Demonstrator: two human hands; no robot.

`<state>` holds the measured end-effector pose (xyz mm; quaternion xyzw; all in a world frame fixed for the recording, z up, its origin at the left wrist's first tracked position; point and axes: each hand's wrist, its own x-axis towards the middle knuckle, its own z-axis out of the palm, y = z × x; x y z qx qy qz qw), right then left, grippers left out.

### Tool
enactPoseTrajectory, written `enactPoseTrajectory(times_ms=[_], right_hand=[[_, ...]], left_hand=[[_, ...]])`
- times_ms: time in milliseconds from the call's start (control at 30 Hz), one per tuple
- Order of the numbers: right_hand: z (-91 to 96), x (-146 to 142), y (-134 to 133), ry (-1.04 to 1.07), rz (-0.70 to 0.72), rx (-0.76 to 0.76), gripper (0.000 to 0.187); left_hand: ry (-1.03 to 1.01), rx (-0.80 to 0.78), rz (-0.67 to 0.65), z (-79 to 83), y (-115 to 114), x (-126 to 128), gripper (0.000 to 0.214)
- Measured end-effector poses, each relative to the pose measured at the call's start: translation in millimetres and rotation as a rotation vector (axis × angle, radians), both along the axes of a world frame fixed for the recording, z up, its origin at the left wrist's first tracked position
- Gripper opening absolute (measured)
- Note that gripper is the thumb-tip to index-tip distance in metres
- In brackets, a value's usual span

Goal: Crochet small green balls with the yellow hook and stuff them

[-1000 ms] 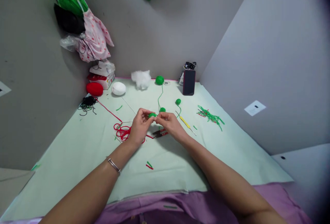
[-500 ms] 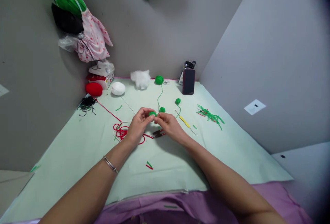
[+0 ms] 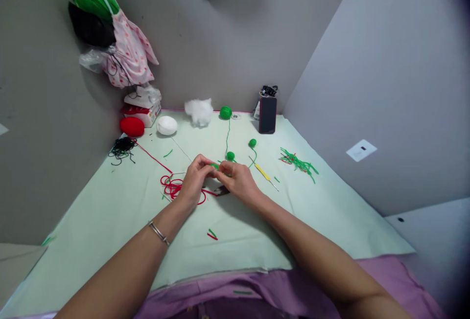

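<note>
Left hand (image 3: 194, 178) and right hand (image 3: 238, 180) pinched shut on a small green yarn piece (image 3: 215, 166), steadying it; green yarn ball (image 3: 225, 112) lay at twelve o'clock.

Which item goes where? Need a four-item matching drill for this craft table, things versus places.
Things:
1 small green crocheted piece
2 black upright phone
3 round red yarn ball
4 yellow-handled metal crochet hook

Places:
A beside the white oval ball
B flat on the pale green mat, right of the right hand
C pinched between the left hand and the right hand
D standing at the mat's far edge

Pairs: 1-C, 2-D, 3-A, 4-B
</note>
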<state>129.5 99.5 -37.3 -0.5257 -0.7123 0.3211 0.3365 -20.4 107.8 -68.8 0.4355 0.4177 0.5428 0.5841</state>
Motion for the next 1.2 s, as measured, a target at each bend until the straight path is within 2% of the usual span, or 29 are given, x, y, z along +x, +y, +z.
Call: enactPoseTrajectory(times_ms=[100, 233, 300, 467, 633, 833, 967, 1067, 1133, 1200], right_hand=[[1.3, 5, 5, 0.067, -0.011, -0.038, 0.033], [2.0, 12, 10, 0.123, 0.018, -0.076, 0.039], [3.2, 14, 11, 0.133, 0.050, -0.083, 0.037], [9.5, 14, 4, 0.146, 0.151, -0.099, 0.025], [6.5, 2, -5, 0.154, 0.147, -0.111, 0.020], [2.9, 0, -1, 0.152, 0.156, -0.060, 0.022], [11.5, 9, 1, 0.160, 0.078, 0.079, 0.021], [20.0, 13, 0, 0.294, 0.070, 0.158, 0.025], [23.4, 14, -1, 0.440, 0.134, 0.067, 0.034], [23.4, 14, 0, 0.500, 0.154, -0.067, 0.038]], left_hand=[[-0.076, 0.004, -0.037, 8.3, -4, 1, 0.017], [-0.124, -0.002, -0.095, 12.5, -5, 0, 0.027], [-0.124, -0.002, -0.102, 10.2, -4, -1, 0.029], [-0.065, 0.017, -0.073, -1.1, 3, -2, 0.019], [0.034, 0.030, -0.023, -8.1, 9, -1, 0.031], [0.019, 0.044, 0.050, -3.0, 6, -3, 0.029], [-0.032, 0.078, 0.095, 5.4, 2, -4, 0.023], [-0.042, 0.086, 0.109, 10.1, 1, -4, 0.030], [-0.038, 0.083, 0.099, 12.0, 0, -3, 0.032], [-0.033, 0.081, 0.088, 13.2, -1, -2, 0.033]])
